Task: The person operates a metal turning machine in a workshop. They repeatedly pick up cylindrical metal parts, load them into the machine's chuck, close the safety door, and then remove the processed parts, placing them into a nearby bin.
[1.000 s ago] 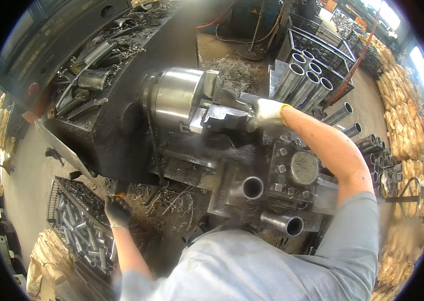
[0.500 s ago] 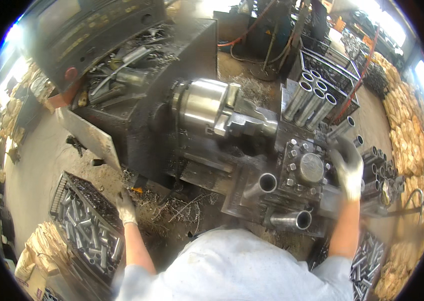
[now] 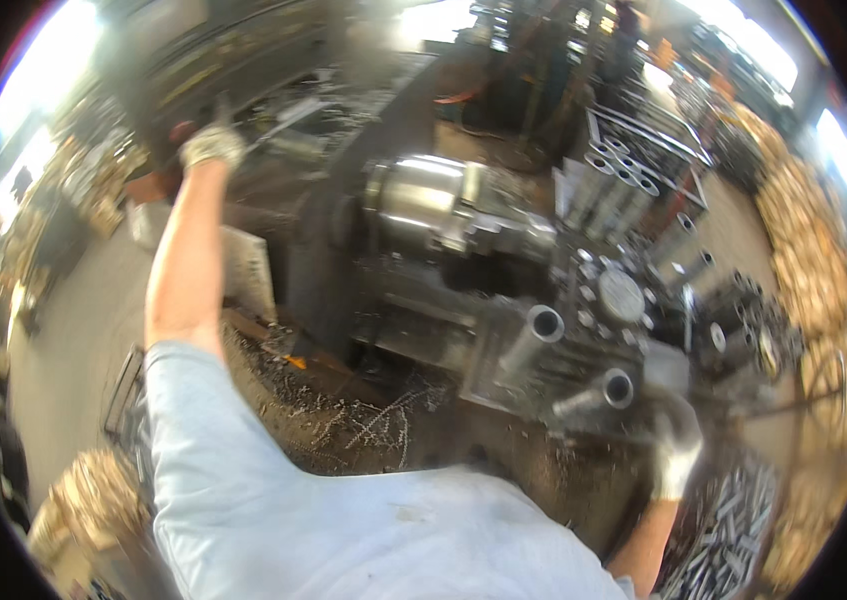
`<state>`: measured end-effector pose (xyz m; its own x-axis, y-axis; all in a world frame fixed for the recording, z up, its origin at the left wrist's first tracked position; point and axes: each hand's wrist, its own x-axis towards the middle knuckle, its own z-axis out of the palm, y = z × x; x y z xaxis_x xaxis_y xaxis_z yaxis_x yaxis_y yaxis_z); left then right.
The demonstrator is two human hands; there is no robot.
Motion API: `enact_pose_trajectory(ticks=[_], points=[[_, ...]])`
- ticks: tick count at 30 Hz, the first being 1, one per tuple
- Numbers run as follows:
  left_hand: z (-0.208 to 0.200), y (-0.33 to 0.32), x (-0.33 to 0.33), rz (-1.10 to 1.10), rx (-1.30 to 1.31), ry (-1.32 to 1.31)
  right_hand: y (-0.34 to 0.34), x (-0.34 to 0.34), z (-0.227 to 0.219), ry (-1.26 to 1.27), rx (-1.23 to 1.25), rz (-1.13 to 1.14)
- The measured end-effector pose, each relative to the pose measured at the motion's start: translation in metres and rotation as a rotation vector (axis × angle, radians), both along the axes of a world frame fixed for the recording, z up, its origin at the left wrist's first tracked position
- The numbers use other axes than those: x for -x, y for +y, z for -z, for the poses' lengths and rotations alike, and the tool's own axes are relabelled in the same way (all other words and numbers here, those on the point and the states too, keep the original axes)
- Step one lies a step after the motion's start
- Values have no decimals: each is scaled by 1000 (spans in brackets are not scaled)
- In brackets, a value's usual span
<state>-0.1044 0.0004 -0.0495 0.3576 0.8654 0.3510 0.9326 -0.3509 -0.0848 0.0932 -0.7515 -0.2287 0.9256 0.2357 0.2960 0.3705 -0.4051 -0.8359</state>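
My left hand (image 3: 213,148), in a pale work glove, is raised over the lathe's headstock (image 3: 288,200), next to a dark red knob (image 3: 183,131). Its fingers are smeared by motion. My right hand (image 3: 676,440), also gloved and blurred, is low at the right, beside the lathe carriage; what its fingers do is not clear. Between the hands, the shiny chuck (image 3: 418,195) faces the bolted tool post (image 3: 622,298). One steel tube (image 3: 528,342) stands tilted on the carriage, and another tube (image 3: 595,393) lies nearer to me.
Several steel tubes (image 3: 608,190) stand grouped behind the tool post, with more tubes (image 3: 738,330) at its right. A bin of short metal pieces (image 3: 728,530) is at lower right. Curled chips (image 3: 373,420) lie below the lathe. Stacked sacks (image 3: 798,240) line the right side.
My left hand has risen from beside the lower-left bin to the headstock. My right hand has dropped from beside the tool post toward me. The whole view has blurred and shifted slightly.
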Motion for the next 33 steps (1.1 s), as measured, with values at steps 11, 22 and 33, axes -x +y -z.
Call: enact_pose_trajectory(ticks=[11,22,33], points=[[238,-404,77,691,348,-732,-18,14,46,357,16,-185],[349,-606,226,-19,1031,-419,70,-19,79,115,274,-474],[367,-818,465,-706,876,-790,127,354,132,-111,687,-1631]])
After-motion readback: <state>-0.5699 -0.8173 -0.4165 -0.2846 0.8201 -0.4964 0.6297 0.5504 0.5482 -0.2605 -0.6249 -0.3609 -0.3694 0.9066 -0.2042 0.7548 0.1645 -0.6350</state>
